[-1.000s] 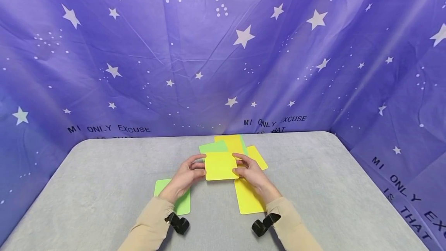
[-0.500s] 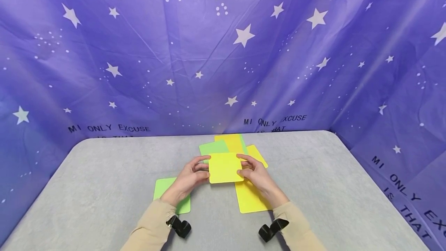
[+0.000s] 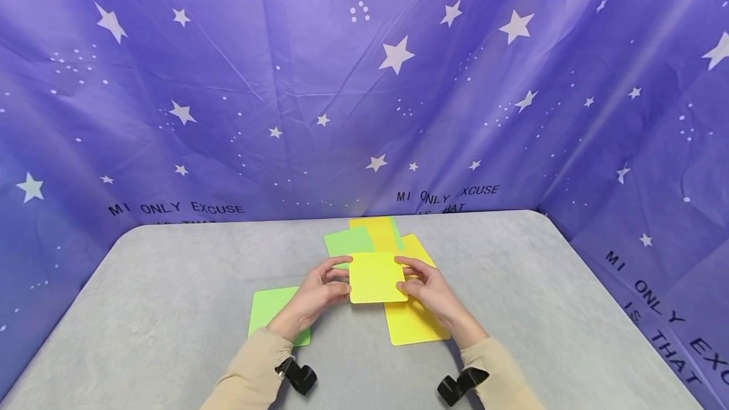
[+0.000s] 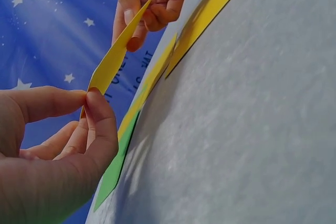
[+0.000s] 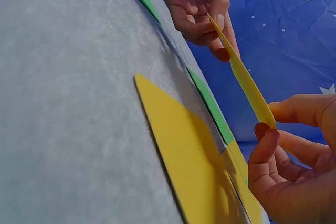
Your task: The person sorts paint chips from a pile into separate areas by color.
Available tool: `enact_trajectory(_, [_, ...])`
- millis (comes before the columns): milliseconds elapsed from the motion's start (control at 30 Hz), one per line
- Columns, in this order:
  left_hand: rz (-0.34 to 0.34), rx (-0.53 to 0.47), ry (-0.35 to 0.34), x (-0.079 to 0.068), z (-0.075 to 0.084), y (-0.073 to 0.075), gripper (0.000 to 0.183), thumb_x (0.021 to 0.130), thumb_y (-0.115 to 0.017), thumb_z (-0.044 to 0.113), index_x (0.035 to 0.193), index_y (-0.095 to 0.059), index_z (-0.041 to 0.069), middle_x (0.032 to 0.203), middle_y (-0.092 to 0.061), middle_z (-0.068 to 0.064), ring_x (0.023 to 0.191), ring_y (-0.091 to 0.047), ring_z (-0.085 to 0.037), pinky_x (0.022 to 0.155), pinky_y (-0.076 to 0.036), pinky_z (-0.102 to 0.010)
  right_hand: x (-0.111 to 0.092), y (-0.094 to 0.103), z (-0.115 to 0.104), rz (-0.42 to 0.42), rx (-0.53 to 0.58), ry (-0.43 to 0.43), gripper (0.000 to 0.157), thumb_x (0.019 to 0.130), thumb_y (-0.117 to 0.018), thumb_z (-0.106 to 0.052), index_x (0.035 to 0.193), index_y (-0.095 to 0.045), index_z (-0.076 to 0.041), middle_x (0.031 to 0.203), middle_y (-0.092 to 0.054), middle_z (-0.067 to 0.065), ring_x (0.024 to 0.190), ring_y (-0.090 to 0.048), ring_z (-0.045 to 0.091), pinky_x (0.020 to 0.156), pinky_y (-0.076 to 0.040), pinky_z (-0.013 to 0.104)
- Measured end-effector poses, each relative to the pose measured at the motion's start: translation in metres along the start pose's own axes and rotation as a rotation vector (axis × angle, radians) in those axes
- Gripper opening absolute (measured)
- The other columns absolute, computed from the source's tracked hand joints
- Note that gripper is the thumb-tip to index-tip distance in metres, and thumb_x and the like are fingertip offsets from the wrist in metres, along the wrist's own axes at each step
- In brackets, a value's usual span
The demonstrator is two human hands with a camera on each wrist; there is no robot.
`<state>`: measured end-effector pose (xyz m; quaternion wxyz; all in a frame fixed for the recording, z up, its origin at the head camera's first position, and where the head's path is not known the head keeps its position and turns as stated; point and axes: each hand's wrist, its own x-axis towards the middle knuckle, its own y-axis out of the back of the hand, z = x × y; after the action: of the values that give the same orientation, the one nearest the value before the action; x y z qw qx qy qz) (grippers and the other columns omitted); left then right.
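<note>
A small yellow card [image 3: 376, 278] with rounded corners is held up between both hands, above the table. My left hand [image 3: 314, 296] pinches its left edge between thumb and fingers. The opposite edge is pinched by my right hand [image 3: 431, 290]. Both wrist views show the yellow card [image 4: 109, 65] nearly edge-on and clear of the tabletop. Beneath and behind it lie overlapping cards: a green card [image 3: 344, 242], a yellow card [image 3: 378, 233] and another yellow card [image 3: 418, 252], partly hidden by the held one.
A green card [image 3: 270, 309] lies on the table at the left, partly under my left forearm. Another yellow card [image 3: 412, 324] lies nearer me at the right. The grey table [image 3: 182, 283] ends at a purple star-printed curtain [image 3: 319, 81].
Both hands have shifted to the right and slightly toward me, carrying the small yellow card with them. The cards on the table stay where they were.
</note>
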<state>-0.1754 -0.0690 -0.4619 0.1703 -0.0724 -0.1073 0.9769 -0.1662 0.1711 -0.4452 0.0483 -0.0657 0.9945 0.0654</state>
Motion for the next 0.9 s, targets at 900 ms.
enact_trajectory(900, [-0.061,-0.009,0.018,-0.010,-0.019,-0.039,0.056,0.080,-0.060,-0.013,0.133,-0.042,-0.010,0.104,-0.062,-0.016,0.083,-0.065,-0.018,0.078,-0.056,-0.034,-0.041,0.031,0.008,0.008,-0.185,-0.030,0.048,0.086,-0.066,0.001,0.132,-0.054,0.005,0.117,-0.051,0.017,0.077,-0.047,0.017,0.059,-0.039,0.021])
